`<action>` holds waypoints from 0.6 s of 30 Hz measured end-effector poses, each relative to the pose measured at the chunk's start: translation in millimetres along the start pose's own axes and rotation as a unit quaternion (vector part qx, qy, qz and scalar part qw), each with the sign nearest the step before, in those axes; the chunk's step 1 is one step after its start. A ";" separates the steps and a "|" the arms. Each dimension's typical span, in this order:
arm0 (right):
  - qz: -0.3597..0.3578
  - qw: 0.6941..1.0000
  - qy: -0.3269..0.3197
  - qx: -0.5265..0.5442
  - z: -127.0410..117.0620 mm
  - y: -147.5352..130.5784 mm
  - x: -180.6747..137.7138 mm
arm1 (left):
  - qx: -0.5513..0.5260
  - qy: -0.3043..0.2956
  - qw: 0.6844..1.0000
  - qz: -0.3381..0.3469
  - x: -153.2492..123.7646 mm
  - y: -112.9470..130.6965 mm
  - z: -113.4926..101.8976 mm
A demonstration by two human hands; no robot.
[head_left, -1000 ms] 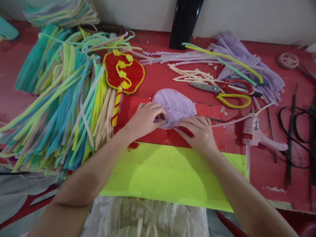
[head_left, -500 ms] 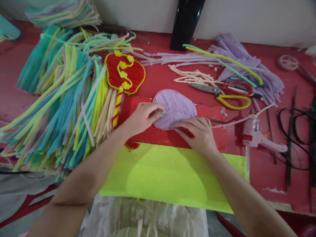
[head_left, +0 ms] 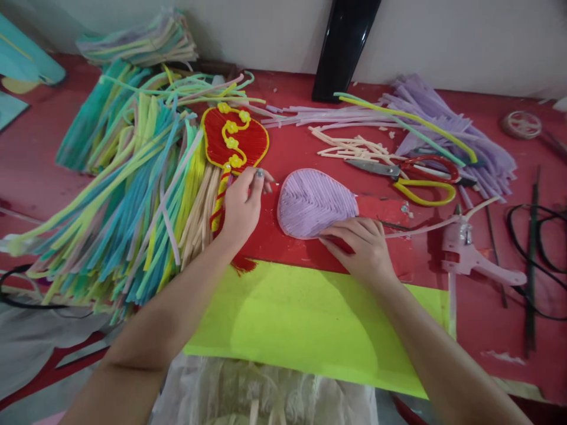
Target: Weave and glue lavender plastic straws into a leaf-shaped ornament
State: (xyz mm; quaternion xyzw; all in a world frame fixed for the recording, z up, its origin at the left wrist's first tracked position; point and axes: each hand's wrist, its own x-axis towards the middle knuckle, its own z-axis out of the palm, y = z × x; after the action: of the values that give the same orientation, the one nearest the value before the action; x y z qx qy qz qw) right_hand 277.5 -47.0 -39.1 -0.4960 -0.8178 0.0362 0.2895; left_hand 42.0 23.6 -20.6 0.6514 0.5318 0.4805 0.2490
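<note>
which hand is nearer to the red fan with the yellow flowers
Left. The left hand is close by the red fan, below most of its flowers; the right hand is farther to the right, at the lower edge of the purple piece.

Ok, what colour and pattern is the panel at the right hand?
The rounded panel is lilac, its strips forming a herringbone pattern; the head view shows it best.

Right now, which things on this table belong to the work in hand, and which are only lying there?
Likely in the work:
purple oval piece, right hand at its edge
pale pink strand extending beyond that hand
perhaps glue gun
perhaps purple stems, similar in colour

Apparently just lying about:
scissors
cream pieces
multicoloured stems
red-and-yellow fan, near left hand
</note>
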 end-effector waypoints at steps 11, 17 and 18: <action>-0.001 1.000 -0.002 -0.001 -1.0 -0.9 0.4 | 0.045 -0.229 0.972 0.037 -9.3 9.1 8.7; -0.004 1.000 -0.005 0.002 -0.4 0.3 -0.1 | 0.175 -0.223 0.949 0.140 -13.8 15.7 6.2; -0.005 1.000 -0.004 0.003 -0.4 0.4 -0.3 | 0.182 -0.228 0.942 0.167 -15.9 18.2 6.6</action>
State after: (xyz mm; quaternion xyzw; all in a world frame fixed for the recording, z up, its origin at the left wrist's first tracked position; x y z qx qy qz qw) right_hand 278.2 -47.2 -39.1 -0.4913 -0.8213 0.0391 0.2873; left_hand 56.6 4.4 -13.9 0.8575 0.4221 0.2487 0.1572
